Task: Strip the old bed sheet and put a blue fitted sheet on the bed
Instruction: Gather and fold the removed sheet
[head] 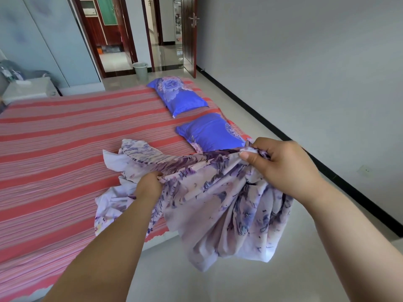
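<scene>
- Two hands: the right hand (281, 168) grips a bunched edge of the sheet (218, 199), fingers (247, 156) curled round it; the left hand (149, 185) grips the same edge further along.
- One sheet, pale with purple flowers, hangs between the hands, partly over the bed's (54, 162) near edge, partly toward the floor (250, 114).
- One bed, covered in a red-striped cloth.
- Two blue flowered pillows (212, 132) (177, 94) lie along its right side.
- One white nightstand (28, 89) beyond the bed at left.
- One pale bin (140, 69) by the doorway.
- One open dark-red door (189, 33); grey walls, glossy tile floor.
</scene>
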